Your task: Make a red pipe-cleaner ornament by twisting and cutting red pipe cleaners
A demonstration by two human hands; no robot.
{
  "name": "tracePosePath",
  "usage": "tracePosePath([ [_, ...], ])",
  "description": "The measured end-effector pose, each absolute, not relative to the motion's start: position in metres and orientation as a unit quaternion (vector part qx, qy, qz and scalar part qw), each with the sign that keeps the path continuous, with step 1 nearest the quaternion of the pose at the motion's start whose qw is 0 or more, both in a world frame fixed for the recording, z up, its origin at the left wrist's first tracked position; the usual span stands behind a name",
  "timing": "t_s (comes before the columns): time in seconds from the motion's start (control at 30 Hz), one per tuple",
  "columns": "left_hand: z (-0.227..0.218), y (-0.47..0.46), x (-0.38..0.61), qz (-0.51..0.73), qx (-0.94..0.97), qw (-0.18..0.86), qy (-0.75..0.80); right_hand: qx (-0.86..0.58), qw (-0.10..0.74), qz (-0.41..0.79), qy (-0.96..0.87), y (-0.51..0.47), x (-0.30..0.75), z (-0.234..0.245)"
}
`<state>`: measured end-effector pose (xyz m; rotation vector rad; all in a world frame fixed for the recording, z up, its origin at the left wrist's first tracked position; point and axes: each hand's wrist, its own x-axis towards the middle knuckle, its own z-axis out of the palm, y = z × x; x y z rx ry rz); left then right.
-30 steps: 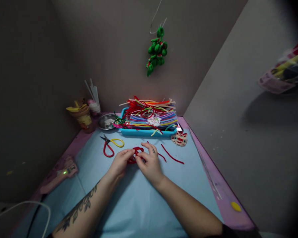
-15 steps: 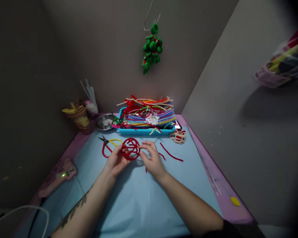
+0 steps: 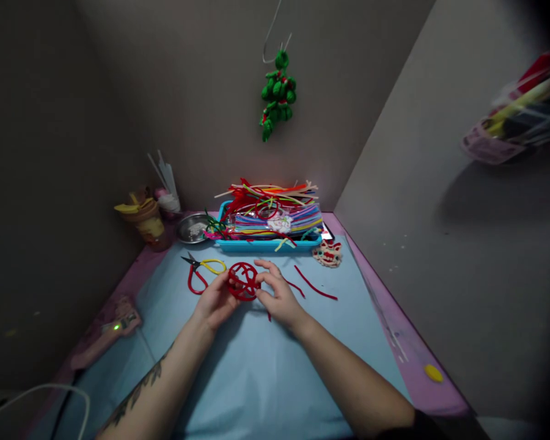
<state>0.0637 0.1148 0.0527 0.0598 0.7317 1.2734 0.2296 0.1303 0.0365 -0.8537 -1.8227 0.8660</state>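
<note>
Both hands hold a round red pipe-cleaner ornament [image 3: 242,281] just above the light blue mat [image 3: 256,366]. My left hand [image 3: 215,300] pinches its left rim. My right hand [image 3: 277,293] grips its right side, fingers curled around the edge. The ornament is tilted up so its inner pattern faces me. Loose red pipe-cleaner pieces [image 3: 315,285] lie on the mat just right of my right hand.
Red and yellow scissors [image 3: 201,270] lie left of the hands. A blue tray [image 3: 266,244] piled with coloured pipe cleaners stands behind, a metal dish [image 3: 191,227] and cup [image 3: 146,220] to its left, a small ornament [image 3: 327,253] to its right. A pink glue gun [image 3: 105,331] rests at left.
The ornament went from lying low between my fingers to being raised and tilted so its face shows. Both hands shifted slightly left with it.
</note>
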Motion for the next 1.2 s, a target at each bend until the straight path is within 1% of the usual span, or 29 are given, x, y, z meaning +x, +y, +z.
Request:
tracePosePath([
  [0.07,0.052,0.116,0.065,0.584,0.031,0.73,0.353,-0.338,0.463,0.29,-0.766,0.127,0.23,0.039],
  [0.17,0.05,0.118,0.066,0.588,0.031,0.716,0.374,-0.34,0.478,0.162,-0.794,0.122,0.23,0.041],
  [0.23,0.049,0.119,0.066,0.591,0.028,0.709,0.384,-0.337,0.479,0.122,-0.801,0.12,0.229,0.041],
  [0.3,0.047,0.119,0.066,0.597,0.021,0.7,0.391,-0.319,0.475,0.149,-0.807,0.119,0.228,0.042],
  [0.4,0.046,0.119,0.067,0.607,0.014,0.687,0.399,-0.298,0.457,0.265,-0.795,0.122,0.226,0.04],
  [0.47,0.045,0.119,0.067,0.617,0.015,0.673,0.407,-0.314,0.44,0.331,-0.774,0.124,0.225,0.038],
  [0.57,0.043,0.119,0.068,0.634,0.02,0.649,0.42,-0.346,0.42,0.379,-0.748,0.128,0.224,0.036],
  [0.67,0.043,0.119,0.067,0.641,0.021,0.641,0.422,-0.345,0.409,0.409,-0.739,0.131,0.226,0.035],
  [0.77,0.046,0.119,0.066,0.627,0.023,0.655,0.42,-0.312,0.4,0.424,-0.75,0.131,0.23,0.035],
  [0.93,0.053,0.117,0.06,0.602,0.02,0.688,0.406,-0.245,0.396,0.382,-0.798,0.127,0.232,0.036],
  [1.0,0.054,0.117,0.057,0.591,0.024,0.699,0.402,-0.258,0.412,0.38,-0.787,0.127,0.231,0.035],
  [1.07,0.053,0.117,0.053,0.582,0.029,0.704,0.405,-0.285,0.436,0.406,-0.751,0.13,0.232,0.034],
  [1.13,0.05,0.118,0.051,0.588,0.033,0.697,0.41,-0.317,0.466,0.43,-0.705,0.135,0.233,0.033],
  [1.2,0.048,0.118,0.051,0.604,0.04,0.68,0.414,-0.351,0.5,0.424,-0.669,0.14,0.235,0.031],
])
